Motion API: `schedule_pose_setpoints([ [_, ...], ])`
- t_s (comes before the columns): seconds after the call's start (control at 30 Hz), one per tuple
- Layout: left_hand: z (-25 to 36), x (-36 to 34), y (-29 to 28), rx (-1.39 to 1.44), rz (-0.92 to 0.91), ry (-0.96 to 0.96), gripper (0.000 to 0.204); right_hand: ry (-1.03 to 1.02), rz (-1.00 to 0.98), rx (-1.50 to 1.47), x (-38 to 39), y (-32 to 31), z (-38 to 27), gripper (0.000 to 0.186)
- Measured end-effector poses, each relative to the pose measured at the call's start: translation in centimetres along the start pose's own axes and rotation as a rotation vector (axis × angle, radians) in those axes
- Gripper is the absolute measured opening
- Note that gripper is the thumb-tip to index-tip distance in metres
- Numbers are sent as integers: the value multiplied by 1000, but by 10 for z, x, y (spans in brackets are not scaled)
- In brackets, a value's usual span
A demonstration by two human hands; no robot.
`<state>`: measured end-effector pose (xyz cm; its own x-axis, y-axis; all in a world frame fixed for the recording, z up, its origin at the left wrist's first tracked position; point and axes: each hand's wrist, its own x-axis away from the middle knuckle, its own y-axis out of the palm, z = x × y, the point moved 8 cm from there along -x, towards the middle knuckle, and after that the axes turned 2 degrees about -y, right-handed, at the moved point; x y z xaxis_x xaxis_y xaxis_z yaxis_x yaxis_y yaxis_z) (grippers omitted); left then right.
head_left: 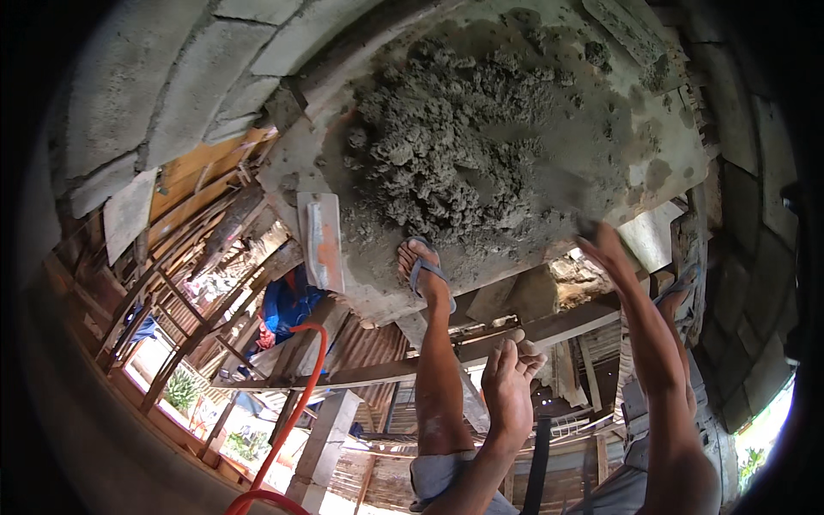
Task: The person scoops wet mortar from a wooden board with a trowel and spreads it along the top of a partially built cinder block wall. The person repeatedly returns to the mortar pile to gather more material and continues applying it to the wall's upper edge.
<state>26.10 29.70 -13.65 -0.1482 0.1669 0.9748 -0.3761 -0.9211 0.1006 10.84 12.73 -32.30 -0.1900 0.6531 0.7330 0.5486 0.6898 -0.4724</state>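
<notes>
A rough heap of wet grey mortar (446, 146) lies on a flat, mortar-smeared board (614, 163). At the heap's right near side, my right hand (604, 246) is closed round the dark handle of a trowel (562, 184). Motion smears the trowel's blade, which is low over the thin mortar. My left hand (510, 386) hangs in the air nearer to me, apart from the board. Its fingers are curled in, with pale grey tips; whether anything is inside them I cannot make out. My sandalled foot (421, 268) rests on the board's near edge.
A block wall (137, 77) rises at the left, another (747, 215) at the right. Below the platform are wooden beams (378, 371), a concrete post (326, 451) and a drop. A red hose (305, 403) runs at lower left. A mortar-stained plank (321, 240) lies by my foot.
</notes>
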Motion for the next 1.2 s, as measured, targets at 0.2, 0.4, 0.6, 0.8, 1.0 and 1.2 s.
schedule_pose_setpoints([
  [0.2,-6,-6,-14,55,15,67,32,-134,-204,-112,-61,105,-10,31],
  [0.4,-13,-13,-25,52,123,20,28,-269,183,501,10,69,-30,43],
  [0.6,-3,-13,-27,28,155,36,28,19,92,261,63,68,-68,43],
  [0.8,1,-10,-31,135,112,80,32,91,-163,-25,36,96,-77,62],
  [1.0,14,-5,-34,219,184,-55,32,64,-110,112,39,51,19,64],
  [1.2,49,-5,-18,232,2,64,33,279,-83,97,78,64,37,60],
])
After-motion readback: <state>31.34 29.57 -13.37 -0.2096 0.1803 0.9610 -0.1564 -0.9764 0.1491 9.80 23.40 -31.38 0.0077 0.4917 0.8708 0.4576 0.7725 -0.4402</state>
